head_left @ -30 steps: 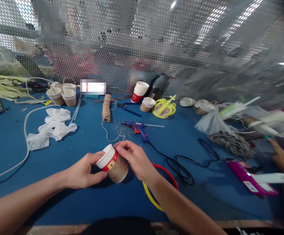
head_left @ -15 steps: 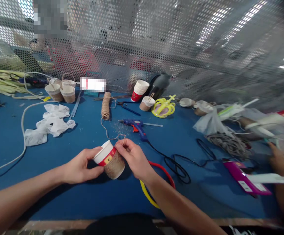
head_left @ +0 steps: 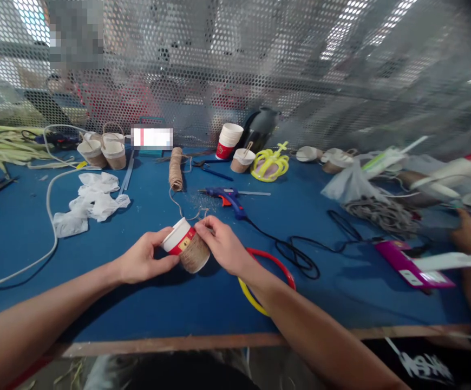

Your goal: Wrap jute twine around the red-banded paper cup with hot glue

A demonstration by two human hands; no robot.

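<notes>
A paper cup (head_left: 176, 236) with a red band lies tilted between my hands, its lower part wrapped in brown twine (head_left: 195, 253). My left hand (head_left: 148, 257) grips it near the white rim, thumb and fingers closed on its left side. My right hand (head_left: 224, 246) pinches the twine against the cup's right side; its fingertips are partly hidden. From there a loose strand runs to the twine roll (head_left: 176, 172) farther back. Beyond my right hand, a blue glue gun (head_left: 229, 199) lies on its side with a glue stick out the back.
White crumpled cloth pieces (head_left: 93, 200) and several twine-wrapped cups (head_left: 115, 157) are on the left. Stacked paper cups (head_left: 228, 142), pliers (head_left: 215, 170) and a yellow crown-shaped frame (head_left: 270, 165) stand behind. Red and yellow rings (head_left: 274, 260) lie under my right forearm. At right is another person's hand (head_left: 469, 235).
The view has tilted down, so the table's front edge shows more fully. Both hands keep their hold on the cup and twine, with only a slight shift.
</notes>
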